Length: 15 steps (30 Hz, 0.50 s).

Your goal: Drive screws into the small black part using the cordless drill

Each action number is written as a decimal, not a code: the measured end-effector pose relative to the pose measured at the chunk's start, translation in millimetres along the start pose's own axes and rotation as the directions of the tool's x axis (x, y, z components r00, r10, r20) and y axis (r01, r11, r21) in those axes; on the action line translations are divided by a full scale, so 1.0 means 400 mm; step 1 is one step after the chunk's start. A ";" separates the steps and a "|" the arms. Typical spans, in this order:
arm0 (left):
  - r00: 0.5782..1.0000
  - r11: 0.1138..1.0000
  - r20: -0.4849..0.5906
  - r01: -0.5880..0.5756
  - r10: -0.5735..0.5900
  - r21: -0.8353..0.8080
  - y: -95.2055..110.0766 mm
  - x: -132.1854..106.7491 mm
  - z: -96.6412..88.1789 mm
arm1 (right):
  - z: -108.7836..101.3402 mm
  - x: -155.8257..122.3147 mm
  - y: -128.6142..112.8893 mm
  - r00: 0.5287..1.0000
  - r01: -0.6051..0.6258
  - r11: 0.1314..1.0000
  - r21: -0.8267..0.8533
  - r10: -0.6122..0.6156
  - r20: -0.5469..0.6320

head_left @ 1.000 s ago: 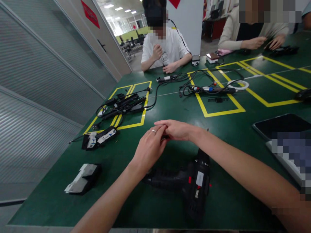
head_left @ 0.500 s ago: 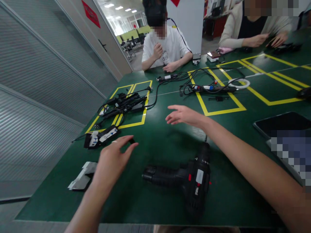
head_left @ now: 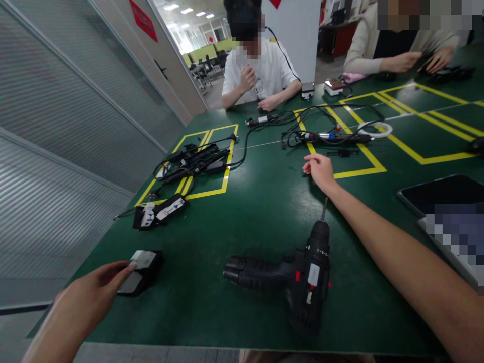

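My left hand (head_left: pixel 93 295) reaches to the near left corner of the green table (head_left: pixel 257 201), its fingers stretched out and its fingertips touching the white top of a small black block (head_left: pixel 145 267). My right hand (head_left: pixel 320 170) hovers farther out over the table beside a yellow tape line, fingers curled in; nothing shows in them. Between my arms a black cordless drill (head_left: pixel 298 282) lies on its side, its bit (head_left: pixel 324 207) pointing away from me toward my right wrist.
A second black-and-white pack (head_left: pixel 161 212) and a tangle of black tools and cables (head_left: pixel 192 162) lie left. Wired tools (head_left: pixel 333 137) and a white ring (head_left: pixel 375 130) lie farther out. A dark tablet (head_left: pixel 440 194) sits right. Two people sit across the table.
My hands, joined over the drill a second ago, have parted. The left swung down-left to the black block; the right moved away toward the yellow line and curled its fingers.
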<state>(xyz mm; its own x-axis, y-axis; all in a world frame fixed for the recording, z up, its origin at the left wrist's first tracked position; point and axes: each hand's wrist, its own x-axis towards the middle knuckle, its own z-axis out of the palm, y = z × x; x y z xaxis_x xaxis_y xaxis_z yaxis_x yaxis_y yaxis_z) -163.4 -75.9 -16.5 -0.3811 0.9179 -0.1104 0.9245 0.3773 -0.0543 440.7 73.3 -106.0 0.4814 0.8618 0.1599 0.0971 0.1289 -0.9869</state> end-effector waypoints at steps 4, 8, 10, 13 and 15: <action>1.000 1.000 0.013 0.022 -0.022 0.001 0.023 0.000 -0.001 | -0.002 0.007 0.009 1.000 0.019 1.000 -0.020 -0.019 0.008; 0.999 0.999 0.009 0.046 -0.046 0.025 0.024 0.005 -0.004 | -0.001 0.010 0.012 0.999 0.033 0.999 -0.037 -0.032 0.018; 0.999 0.999 0.010 0.045 -0.045 0.026 0.022 0.007 -0.004 | 0.000 0.010 0.012 0.999 0.037 0.998 -0.041 -0.036 0.025; 0.998 0.998 -0.003 0.055 -0.055 0.032 0.024 -0.002 0.003 | 0.001 0.010 0.011 0.999 0.042 0.998 -0.048 -0.040 0.032; 0.997 0.998 -0.058 0.058 -0.056 0.035 0.035 -0.024 0.017 | 0.001 0.011 0.012 0.999 0.045 0.997 -0.058 -0.043 0.033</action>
<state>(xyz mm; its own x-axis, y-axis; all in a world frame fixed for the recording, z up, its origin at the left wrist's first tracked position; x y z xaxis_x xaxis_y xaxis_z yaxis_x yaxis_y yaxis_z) -146.7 -80.4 -22.8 -0.4312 0.9009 -0.0489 0.8999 0.4256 -0.0950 442.9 77.6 -109.9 0.4480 0.8710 0.2018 0.1690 0.1391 -0.9757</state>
